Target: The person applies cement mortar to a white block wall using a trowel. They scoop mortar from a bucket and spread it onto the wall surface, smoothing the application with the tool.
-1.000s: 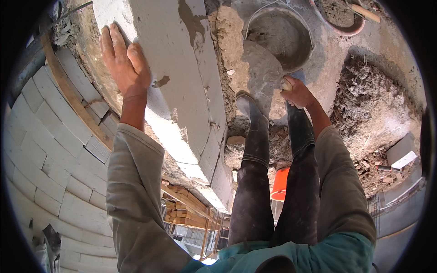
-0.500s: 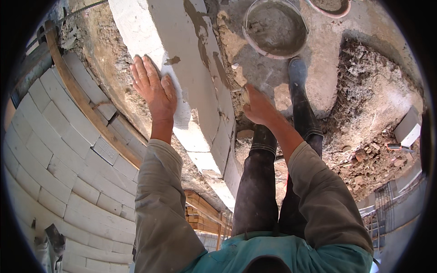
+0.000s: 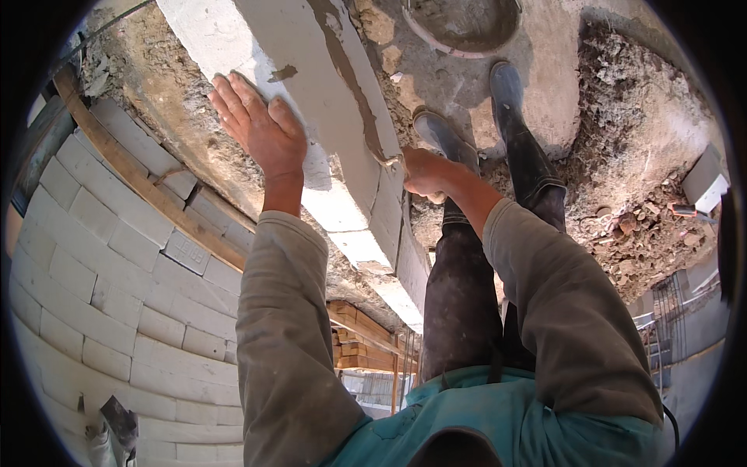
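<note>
My left hand (image 3: 264, 136) lies with fingers stretched and spread on the pale edge of a long low wall of white blocks (image 3: 241, 31). My right hand (image 3: 428, 175) is wrapped round a trowel (image 3: 389, 161) at the wall's right side; only the trowel's bent metal neck shows clearly, its blade mostly hidden. A dark grey band of wet mortar (image 3: 346, 78) runs along the right part of the wall's surface, down to the trowel, with a small patch of it left of the band. My boots stand on rough concrete right of the wall.
A mortar bucket (image 3: 463, 23) stands at the top. Rubble (image 3: 630, 241) and a loose block (image 3: 704, 179) lie right, beside broken ground. On the left are a curved-looking plank (image 3: 132, 179) and a large surface of white blocks (image 3: 93, 257). Stacked timber (image 3: 362, 350) shows below the wall.
My right hand has moved left from near the bucket to the wall's side. The mortar band shows longer. My left hand stays flat on the wall edge as the view has shifted.
</note>
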Motion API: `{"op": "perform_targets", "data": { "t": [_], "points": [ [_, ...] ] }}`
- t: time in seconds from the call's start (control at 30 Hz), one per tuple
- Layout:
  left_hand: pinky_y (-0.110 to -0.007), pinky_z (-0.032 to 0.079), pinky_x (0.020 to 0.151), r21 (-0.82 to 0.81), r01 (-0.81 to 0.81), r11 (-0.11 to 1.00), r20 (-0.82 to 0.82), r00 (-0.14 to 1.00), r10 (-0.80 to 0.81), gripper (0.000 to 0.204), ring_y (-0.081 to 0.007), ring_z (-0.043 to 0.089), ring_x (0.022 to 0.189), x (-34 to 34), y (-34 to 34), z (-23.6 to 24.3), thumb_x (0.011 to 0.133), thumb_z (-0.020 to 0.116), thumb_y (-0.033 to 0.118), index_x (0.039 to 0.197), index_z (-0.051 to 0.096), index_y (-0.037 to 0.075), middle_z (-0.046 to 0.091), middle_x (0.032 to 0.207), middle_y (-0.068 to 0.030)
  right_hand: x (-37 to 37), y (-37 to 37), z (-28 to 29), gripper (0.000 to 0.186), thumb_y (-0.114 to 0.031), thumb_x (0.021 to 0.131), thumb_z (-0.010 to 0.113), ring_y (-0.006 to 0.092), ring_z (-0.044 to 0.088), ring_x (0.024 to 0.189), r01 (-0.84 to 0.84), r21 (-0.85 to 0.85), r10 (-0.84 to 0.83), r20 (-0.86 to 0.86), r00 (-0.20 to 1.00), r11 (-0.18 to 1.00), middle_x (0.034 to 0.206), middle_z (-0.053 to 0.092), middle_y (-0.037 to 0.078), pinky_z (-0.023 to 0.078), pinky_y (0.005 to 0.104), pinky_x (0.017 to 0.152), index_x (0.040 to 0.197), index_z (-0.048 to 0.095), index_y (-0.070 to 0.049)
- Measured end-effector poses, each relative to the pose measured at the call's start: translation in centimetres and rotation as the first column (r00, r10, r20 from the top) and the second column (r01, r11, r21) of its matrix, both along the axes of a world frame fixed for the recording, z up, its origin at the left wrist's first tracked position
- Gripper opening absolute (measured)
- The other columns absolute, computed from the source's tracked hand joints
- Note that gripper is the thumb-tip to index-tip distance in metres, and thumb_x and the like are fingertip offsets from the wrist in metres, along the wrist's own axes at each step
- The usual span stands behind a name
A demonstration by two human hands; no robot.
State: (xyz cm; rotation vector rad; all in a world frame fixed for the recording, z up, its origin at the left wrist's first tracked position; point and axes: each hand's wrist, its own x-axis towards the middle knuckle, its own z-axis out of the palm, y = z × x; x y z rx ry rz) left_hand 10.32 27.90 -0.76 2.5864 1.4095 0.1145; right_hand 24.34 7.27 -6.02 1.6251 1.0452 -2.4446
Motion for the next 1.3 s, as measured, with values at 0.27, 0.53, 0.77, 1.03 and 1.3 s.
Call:
{"op": "perform_targets", "data": {
  "t": [0.27,0.53,0.77,1.03,1.3],
  "points": [
    [-0.062,0.015,0.112,0.001,-0.009,1.000,-0.041,0.999,0.009,0.064,-0.0476,0.010,0.145,0.0,0.1,0.3,0.096,0.028,0.032,0.150,0.022,-0.002,0.015,0.157,-0.0260,-2.8,-5.8,-0.7,0.041,-0.009,0.080,0.063,0.0286,0.068,0.081,0.442,-0.389,-0.496,-0.044,0.867,0.808,0.096,0.063,0.025,0.056,0.0394,0.061,0.114,0.048,0.009],
    [-0.059,0.014,0.113,0.003,-0.042,0.999,-0.029,0.999,0.042,0.064,-0.0462,0.013,0.145,0.2,0.1,0.2,0.097,0.028,0.035,0.150,0.025,-0.001,0.018,0.157,-0.0247,8.1,15.3,-3.5,0.031,-0.014,0.079,0.064,0.0194,0.061,0.056,0.497,0.029,-0.495,-0.045,0.868,0.867,0.067,0.060,0.011,0.050,0.0357,0.051,0.103,0.052,0.002],
    [-0.058,0.015,0.113,0.004,-0.035,0.999,-0.016,0.999,0.036,0.064,-0.0461,0.014,0.145,-0.1,0.3,0.2,0.097,0.029,0.035,0.150,0.025,0.000,0.019,0.156,-0.0251,10.7,19.9,0.1,0.033,-0.011,0.077,0.062,0.0240,0.063,0.058,0.191,0.427,-0.321,0.256,0.912,0.884,0.071,0.064,0.016,0.050,0.0384,0.053,0.106,0.060,0.004],
    [-0.062,0.019,0.110,0.090,-0.002,0.996,0.030,1.000,0.000,0.062,-0.0487,0.018,0.142,-0.2,0.3,-0.4,0.098,0.029,0.035,0.146,0.032,-0.003,0.023,0.154,-0.0268,-0.1,4.8,-1.3,0.038,-0.010,0.077,0.064,0.0401,0.065,0.091,-0.118,0.181,0.096,0.125,0.988,0.976,0.101,0.062,0.032,0.052,0.0443,0.072,0.102,0.049,0.013],
    [-0.061,0.019,0.111,0.057,-0.017,0.998,0.023,1.000,0.016,0.063,-0.0467,0.016,0.144,-0.3,0.2,-0.1,0.098,0.028,0.035,0.149,0.027,-0.001,0.021,0.156,-0.0235,6.4,-8.1,4.0,0.061,-0.013,0.079,0.060,0.0448,0.062,0.099,0.260,0.079,-0.269,0.132,0.954,0.962,0.104,0.062,0.032,0.048,0.0461,0.087,0.135,0.041,0.001]
  ]
}}
